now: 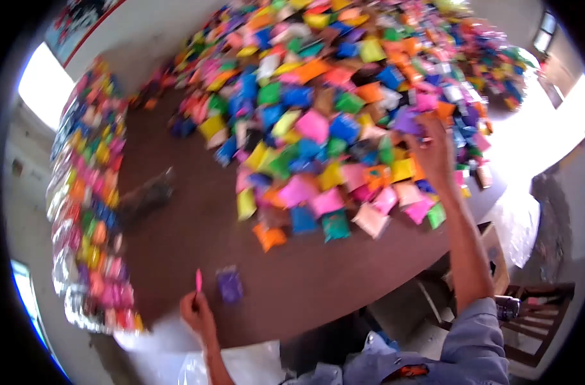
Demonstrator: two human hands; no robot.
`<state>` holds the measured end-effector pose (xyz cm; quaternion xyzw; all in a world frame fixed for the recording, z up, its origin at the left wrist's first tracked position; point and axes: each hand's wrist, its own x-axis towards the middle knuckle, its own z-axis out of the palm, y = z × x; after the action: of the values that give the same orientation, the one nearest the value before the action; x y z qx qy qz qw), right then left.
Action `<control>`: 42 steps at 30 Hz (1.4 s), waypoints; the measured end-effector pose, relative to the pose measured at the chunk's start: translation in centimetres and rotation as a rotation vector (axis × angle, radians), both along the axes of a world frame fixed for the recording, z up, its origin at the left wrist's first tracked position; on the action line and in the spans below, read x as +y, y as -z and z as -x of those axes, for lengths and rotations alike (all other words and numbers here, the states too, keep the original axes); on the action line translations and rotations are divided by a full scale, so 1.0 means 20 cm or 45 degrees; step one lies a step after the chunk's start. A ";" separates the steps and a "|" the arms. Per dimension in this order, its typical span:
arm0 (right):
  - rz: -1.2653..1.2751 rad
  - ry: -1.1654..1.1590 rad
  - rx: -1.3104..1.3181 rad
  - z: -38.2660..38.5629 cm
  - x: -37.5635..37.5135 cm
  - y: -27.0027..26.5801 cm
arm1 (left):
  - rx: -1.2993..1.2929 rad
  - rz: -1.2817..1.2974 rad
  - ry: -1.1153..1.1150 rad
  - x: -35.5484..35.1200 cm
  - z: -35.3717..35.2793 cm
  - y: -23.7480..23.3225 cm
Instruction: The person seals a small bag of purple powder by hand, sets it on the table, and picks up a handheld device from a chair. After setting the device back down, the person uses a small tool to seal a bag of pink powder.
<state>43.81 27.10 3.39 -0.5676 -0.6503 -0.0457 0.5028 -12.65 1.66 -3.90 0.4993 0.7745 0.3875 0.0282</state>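
My left hand (198,312) is closed near the front left of the brown table, pinching a small pink stick-like piece (199,281) that points upward. Just to its right a purple packet (229,285) lies alone on the tabletop. My right hand (432,147) reaches far out to the right side of a large pile of colourful small packets (312,125). Its fingers are at the packets, next to a purple one (406,120). Blur hides whether they grip anything.
Clear bags filled with colourful packets (90,250) line the left edge of the brown table (177,244). A dark, blurred clear packet (148,194) lies between them and the pile. Clear plastic (517,221), a cardboard box (493,256) and a wooden chair (539,321) are at the right.
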 end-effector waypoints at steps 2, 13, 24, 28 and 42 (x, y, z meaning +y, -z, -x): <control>0.342 0.133 0.112 0.12 -0.11 -0.07 | -0.009 0.033 -0.027 0.01 -0.02 -0.05; -0.036 0.080 -0.520 0.33 -0.17 -0.06 | -0.165 -0.101 -0.049 0.04 0.00 -0.06; 0.068 -0.769 -0.752 1.35 -0.22 -0.02 | -0.428 -0.418 0.065 0.79 0.00 -0.11; 0.290 -0.489 -0.929 1.24 0.02 0.04 | -0.488 -0.319 0.025 0.83 0.02 -0.06; 0.287 0.123 -0.666 0.26 0.17 -0.12 | -0.764 -0.243 0.029 0.85 0.06 -0.03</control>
<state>38.70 30.57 5.71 -0.6192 -0.7310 -0.1419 0.2490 -13.78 18.76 -3.20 0.3718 0.6861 0.5881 0.2127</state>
